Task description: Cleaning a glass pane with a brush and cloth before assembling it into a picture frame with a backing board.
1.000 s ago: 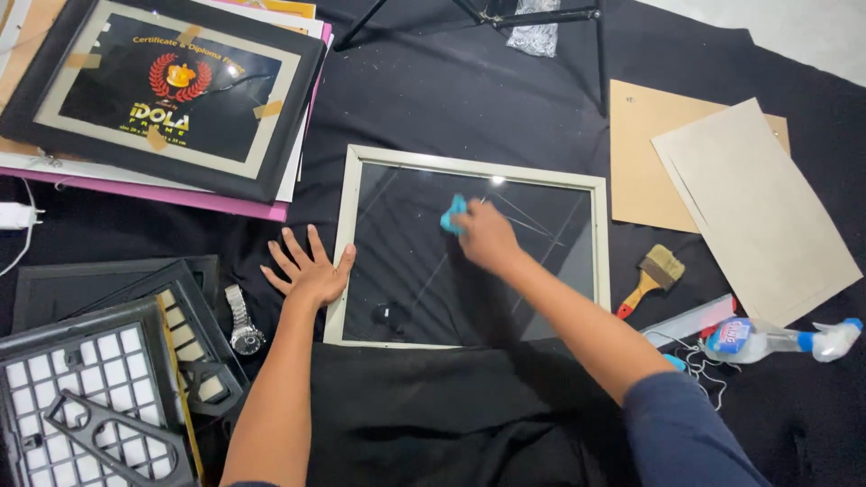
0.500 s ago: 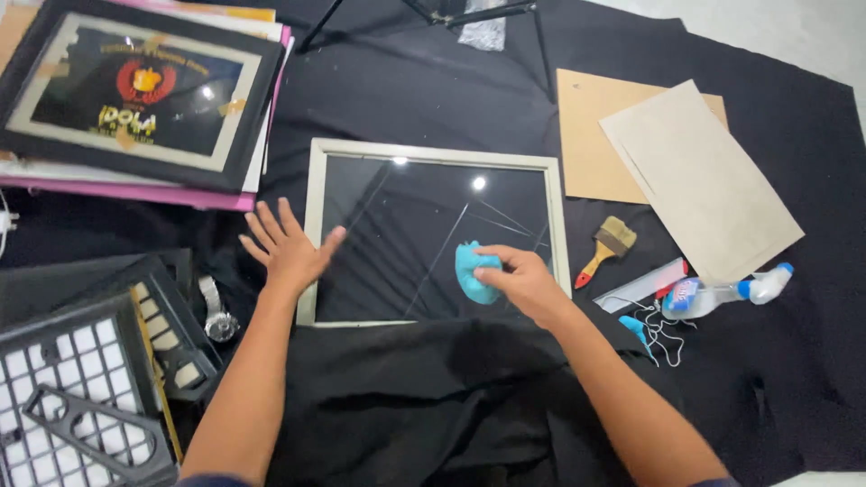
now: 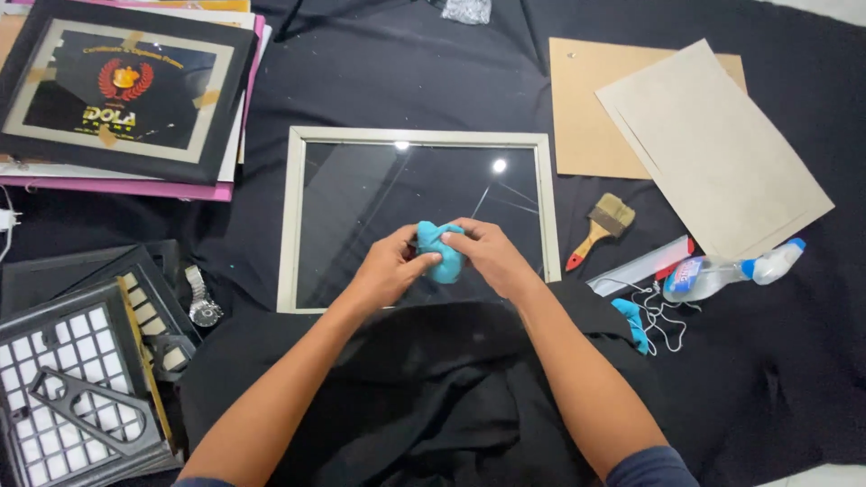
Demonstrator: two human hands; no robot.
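A pale-framed picture frame (image 3: pixel 293 225) with a glass pane lies flat on black cloth in front of me. Both hands meet over its lower middle. My left hand (image 3: pixel 390 268) and my right hand (image 3: pixel 485 255) together grip a small teal cloth (image 3: pixel 439 252), bunched between the fingers just above the glass. The cloth's lower part is hidden by my fingers.
A framed certificate (image 3: pixel 122 90) on pink sheets lies far left. Brown boards (image 3: pixel 713 144) lie far right, with a paintbrush (image 3: pixel 603 228), a spray bottle (image 3: pixel 722 273) and a clear ruler (image 3: pixel 642 266) beside them. A wristwatch (image 3: pixel 201 298) and black grid frames (image 3: pixel 72 379) sit near left.
My left hand left the frame's left edge and came to the middle. My right hand stopped wiping the glass, and both hands now hold the teal cloth together.
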